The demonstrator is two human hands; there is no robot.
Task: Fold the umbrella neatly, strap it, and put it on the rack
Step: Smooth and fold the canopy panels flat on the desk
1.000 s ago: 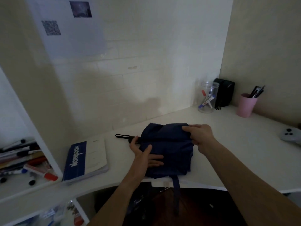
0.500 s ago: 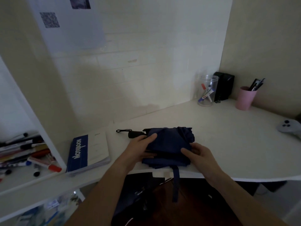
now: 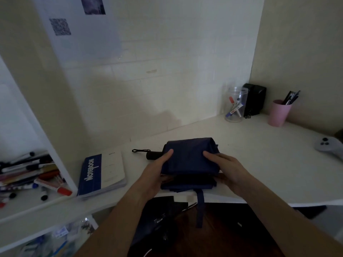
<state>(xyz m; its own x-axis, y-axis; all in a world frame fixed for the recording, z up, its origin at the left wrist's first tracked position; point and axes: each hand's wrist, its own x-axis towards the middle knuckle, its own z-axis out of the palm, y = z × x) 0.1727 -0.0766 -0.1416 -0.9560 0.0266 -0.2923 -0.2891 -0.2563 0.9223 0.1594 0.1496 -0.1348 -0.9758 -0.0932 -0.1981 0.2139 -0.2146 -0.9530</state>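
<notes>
A navy folding umbrella (image 3: pixel 189 156) lies on the white desk (image 3: pixel 259 154) close to its front edge, its canopy gathered into a flat bundle. The black handle (image 3: pixel 154 155) with its wrist loop (image 3: pixel 141 150) points left. The closing strap (image 3: pixel 200 208) hangs loose over the desk edge. My left hand (image 3: pixel 154 175) grips the left side of the upper fabric fold, thumb on top and fingers beneath. My right hand (image 3: pixel 228 169) grips the right side the same way.
A blue-and-white notebook (image 3: pixel 102 173) lies left of the umbrella. A white shelf unit (image 3: pixel 27 201) at the far left holds several markers. At the back right stand a clear jar (image 3: pixel 235 104), a black box (image 3: pixel 255 99) and a pink pen cup (image 3: pixel 279 113). A grey controller (image 3: pixel 328 146) sits far right.
My right hand came from the umbrella's far side to its near edge. Both hands now hold a fabric layer turned up over the bundle, which looks flatter and squarer.
</notes>
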